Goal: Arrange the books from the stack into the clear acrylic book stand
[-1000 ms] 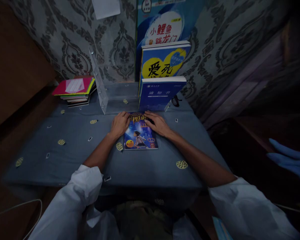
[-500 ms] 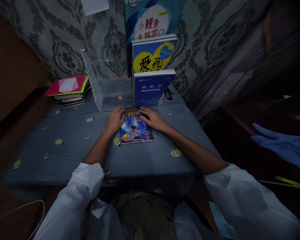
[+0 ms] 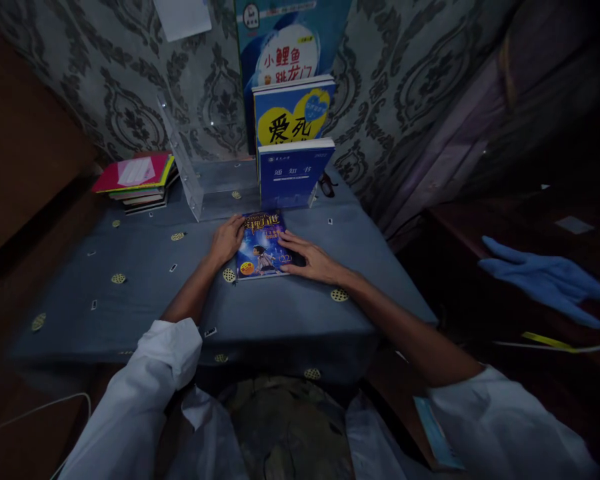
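A blue book (image 3: 263, 250) with a cartoon figure on its cover lies flat on the cloth-covered table (image 3: 145, 293). My left hand (image 3: 227, 240) rests at the book's upper left edge, its fingertips on the cover. My right hand (image 3: 313, 258) lies over the right side, fingers a little apart, the thumb near the lower right of the cover. Just behind the book, a clear acrylic rack (image 3: 193, 190) holds upright books: a dark blue one (image 3: 295, 177) in front, a blue and yellow one (image 3: 270, 100) behind it, and a tall teal one (image 3: 325, 33) at the back.
A stack of books and papers (image 3: 137, 173) sits at the table's back left. Dark glasses (image 3: 329, 187) lie right of the rack. Farther right are a blue glove (image 3: 545, 273) and a yellow strip (image 3: 547, 341). A white cable (image 3: 45, 407) runs at lower left.
My right hand has slid from the book's upper right down its right side, toward the lower corner. My left hand stays at the left edge. The view has shifted slightly.
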A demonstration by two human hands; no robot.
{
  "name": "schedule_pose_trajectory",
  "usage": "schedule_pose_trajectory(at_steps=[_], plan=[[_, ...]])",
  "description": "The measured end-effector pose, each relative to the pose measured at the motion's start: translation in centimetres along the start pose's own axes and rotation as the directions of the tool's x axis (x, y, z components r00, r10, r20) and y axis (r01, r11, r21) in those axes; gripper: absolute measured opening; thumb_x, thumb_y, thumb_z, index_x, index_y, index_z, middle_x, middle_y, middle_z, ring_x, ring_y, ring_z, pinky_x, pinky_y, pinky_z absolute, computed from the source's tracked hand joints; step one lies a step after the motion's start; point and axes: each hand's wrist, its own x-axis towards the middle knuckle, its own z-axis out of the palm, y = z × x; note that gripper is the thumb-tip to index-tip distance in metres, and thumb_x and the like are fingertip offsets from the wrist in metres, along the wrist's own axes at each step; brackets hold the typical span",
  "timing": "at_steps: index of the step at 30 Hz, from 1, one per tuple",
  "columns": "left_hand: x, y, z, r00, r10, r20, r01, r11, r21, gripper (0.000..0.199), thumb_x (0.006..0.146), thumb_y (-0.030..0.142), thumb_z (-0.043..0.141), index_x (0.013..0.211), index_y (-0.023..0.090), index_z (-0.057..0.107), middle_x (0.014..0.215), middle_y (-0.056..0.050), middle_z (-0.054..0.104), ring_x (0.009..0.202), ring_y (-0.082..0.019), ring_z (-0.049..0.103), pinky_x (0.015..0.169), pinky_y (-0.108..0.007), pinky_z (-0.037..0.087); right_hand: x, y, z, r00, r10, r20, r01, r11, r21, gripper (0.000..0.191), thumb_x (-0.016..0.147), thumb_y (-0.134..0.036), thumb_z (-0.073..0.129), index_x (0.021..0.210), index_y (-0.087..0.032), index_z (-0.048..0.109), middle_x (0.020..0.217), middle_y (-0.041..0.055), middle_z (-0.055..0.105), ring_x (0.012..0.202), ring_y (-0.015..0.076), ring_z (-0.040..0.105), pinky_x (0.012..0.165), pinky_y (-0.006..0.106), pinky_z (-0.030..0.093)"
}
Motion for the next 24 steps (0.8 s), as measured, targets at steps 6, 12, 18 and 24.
schedule_pose_trajectory(at_steps=[6,12,18,24], plan=[[-1.1,-0.6,-0.3,0.998,0.030,0.049,-0.028,0.998,-0.049,0.043,0.099,0.024,0.043,0.137,0.013,0.058,0.151,-0.014,0.053,0.143,-0.026,0.047,0.120,-0.047,0.036,-0.1,0.3,0.0,0.999,-0.020,0.033,0.022,0.999,-0.040,0.088,0.080,-0.067,0.071,0.154,-0.029,0.042,0.164,0.0099,0.034,0.152,0.0340,0.027,0.122,0.061,0.027],[-3.8,0.7,-1.8,0.996,0.050,0.078,-0.046,0.998,-0.042,0.043,0.100,0.027,0.044,0.138,0.013,0.059,0.148,-0.014,0.056,0.140,-0.026,0.051,0.119,-0.046,0.039,-0.2,-0.2,-0.1,1.000,-0.010,0.029,0.011,0.999,-0.041,0.086,0.082,-0.067,0.070,0.154,-0.030,0.042,0.164,0.0091,0.035,0.152,0.0351,0.026,0.122,0.061,0.027],[-7.6,2.6,-3.0,0.993,0.081,0.084,-0.080,0.997,-0.018,0.039,0.100,0.028,0.047,0.135,0.019,0.061,0.145,-0.010,0.059,0.135,-0.024,0.056,0.115,-0.047,0.045,-0.2,0.1,0.0,1.000,-0.015,0.020,0.015,0.999,-0.039,0.086,0.081,-0.065,0.071,0.154,-0.030,0.042,0.163,0.0091,0.036,0.152,0.0353,0.027,0.121,0.062,0.028],[-11.7,5.2,-4.2,0.988,0.145,0.049,-0.144,0.989,-0.024,0.038,0.102,0.028,0.046,0.136,0.020,0.060,0.144,-0.012,0.061,0.134,-0.024,0.058,0.113,-0.046,0.049,-0.1,0.7,0.3,0.999,-0.036,0.002,0.036,0.999,-0.038,0.085,0.080,-0.063,0.074,0.153,-0.031,0.044,0.163,0.0083,0.036,0.151,0.0352,0.029,0.121,0.062,0.028]])
